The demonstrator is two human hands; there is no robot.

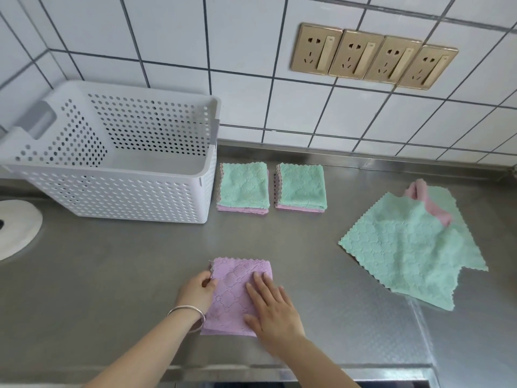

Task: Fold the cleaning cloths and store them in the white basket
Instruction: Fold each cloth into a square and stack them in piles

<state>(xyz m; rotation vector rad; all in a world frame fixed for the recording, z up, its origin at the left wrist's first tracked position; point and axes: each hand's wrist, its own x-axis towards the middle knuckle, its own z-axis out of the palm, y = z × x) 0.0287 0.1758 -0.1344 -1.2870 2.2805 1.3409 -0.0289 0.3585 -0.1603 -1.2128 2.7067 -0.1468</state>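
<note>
My left hand point(199, 288) sits at the left edge of the purple cloth point(237, 292), fingers curled in and pinching that edge near its upper corner. There is a thin bracelet point(188, 310) on that wrist. My right hand point(272, 309) lies flat on the right half of the same cloth, fingers straight and close together, pressing it down onto the tabletop point(112, 275); it grips nothing. The purple cloth is folded into a small square and lies near the front edge of the steel tabletop, right in front of me.

Further back, near the wall, two folded cloths lie side by side, a narrow gap between them. The left folded cloth point(243, 186) is green on top with purple showing along its lower edge, and it lies just beside the white basket point(126, 197). The right folded cloth point(301, 187) looks the same, green over pink-purple. The basket stands at the back left, perforated all round, with a grey handle slot on its left end; I see no cloth inside it.

Off to my right, well apart from the folded ones, the unfolded green cloths point(405, 247) lie spread loosely, one overlapping another, with a pink strip point(428, 205) turned up near the top.

On the tiled wall point(251, 51) above is a row of four gold sockets point(373, 56). A white round object point(16, 231) lies at the far left edge.
</note>
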